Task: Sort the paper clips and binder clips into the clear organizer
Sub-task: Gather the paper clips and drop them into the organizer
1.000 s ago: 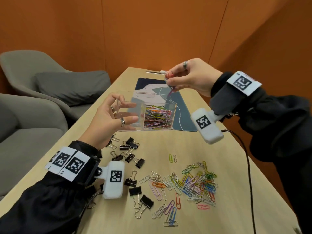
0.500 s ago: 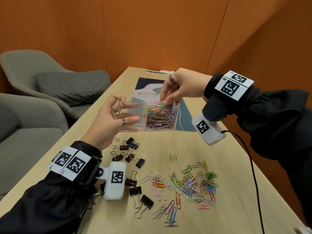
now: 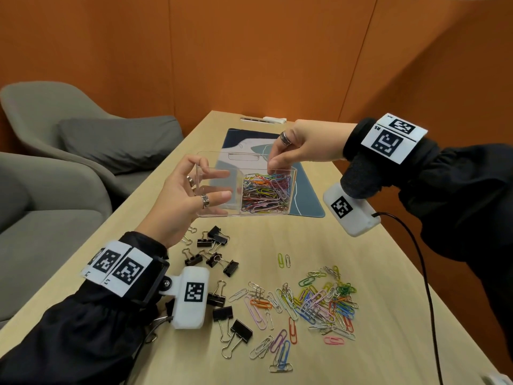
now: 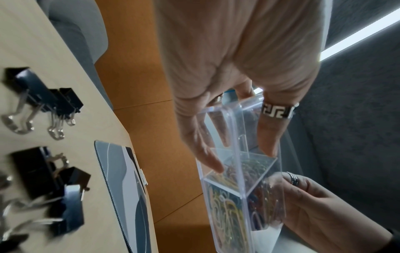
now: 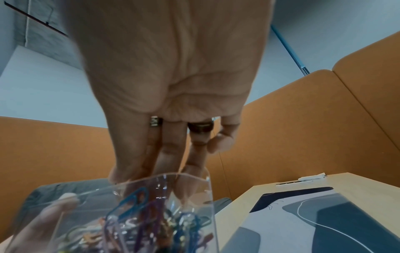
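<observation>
My left hand (image 3: 211, 182) holds the clear organizer (image 3: 236, 209) just above the table, thumb on the near wall and fingers on the far wall of its bare left compartment. The right compartment is heaped with coloured paper clips (image 3: 265, 194). My right hand (image 3: 273, 162) hangs over that compartment, its fingers pointing down past the rim with nothing visible between them. In the right wrist view the fingertips (image 5: 184, 184) show through the organizer (image 5: 194, 222) wall. A loose pile of paper clips (image 3: 319, 304) lies near right, and black binder clips (image 3: 213, 254) lie near left.
A blue patterned desk mat (image 3: 305, 195) lies under and behind the organizer. Grey armchairs (image 3: 69, 162) stand left of the table. A black cable (image 3: 422, 273) runs from my right wrist along the table's right side. A white object (image 3: 273, 119) sits at the far end.
My right hand came down from above the organizer with a few clips and its fingers reached the right compartment, where the clips were let go. The left hand kept holding the organizer.
</observation>
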Motion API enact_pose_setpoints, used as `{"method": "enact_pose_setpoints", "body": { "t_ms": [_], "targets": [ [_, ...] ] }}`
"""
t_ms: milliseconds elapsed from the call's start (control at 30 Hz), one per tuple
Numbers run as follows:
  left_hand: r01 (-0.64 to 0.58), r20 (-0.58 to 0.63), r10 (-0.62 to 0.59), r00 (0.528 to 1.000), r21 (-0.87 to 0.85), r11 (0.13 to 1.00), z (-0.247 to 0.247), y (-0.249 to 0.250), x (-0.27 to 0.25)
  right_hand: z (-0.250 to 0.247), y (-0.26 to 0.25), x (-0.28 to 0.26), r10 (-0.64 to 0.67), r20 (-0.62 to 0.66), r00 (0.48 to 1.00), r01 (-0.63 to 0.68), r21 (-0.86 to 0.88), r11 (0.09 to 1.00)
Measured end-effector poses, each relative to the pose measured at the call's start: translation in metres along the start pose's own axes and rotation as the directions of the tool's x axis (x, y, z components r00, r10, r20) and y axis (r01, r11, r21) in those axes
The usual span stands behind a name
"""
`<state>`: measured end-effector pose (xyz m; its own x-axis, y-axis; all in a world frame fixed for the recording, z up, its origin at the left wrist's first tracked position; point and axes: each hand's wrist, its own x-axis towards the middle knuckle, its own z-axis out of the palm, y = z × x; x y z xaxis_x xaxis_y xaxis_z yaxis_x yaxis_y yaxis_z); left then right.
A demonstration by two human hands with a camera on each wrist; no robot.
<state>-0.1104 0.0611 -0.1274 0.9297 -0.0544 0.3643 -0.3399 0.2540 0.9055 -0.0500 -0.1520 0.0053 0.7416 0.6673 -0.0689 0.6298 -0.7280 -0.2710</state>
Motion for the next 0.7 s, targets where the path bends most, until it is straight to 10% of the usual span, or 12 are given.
{"method": "enact_pose_setpoints", "body": {
  "t_ms": [700],
  "targets": [
    [-0.008,-0.039,0.009,0.999,0.002,1.0,0.0046,0.0024,-0.0011,0.0043,-0.0061,-0.0093,0.054,-0.064,0.996,-0.062,-0.117,0.991]
  ]
}}
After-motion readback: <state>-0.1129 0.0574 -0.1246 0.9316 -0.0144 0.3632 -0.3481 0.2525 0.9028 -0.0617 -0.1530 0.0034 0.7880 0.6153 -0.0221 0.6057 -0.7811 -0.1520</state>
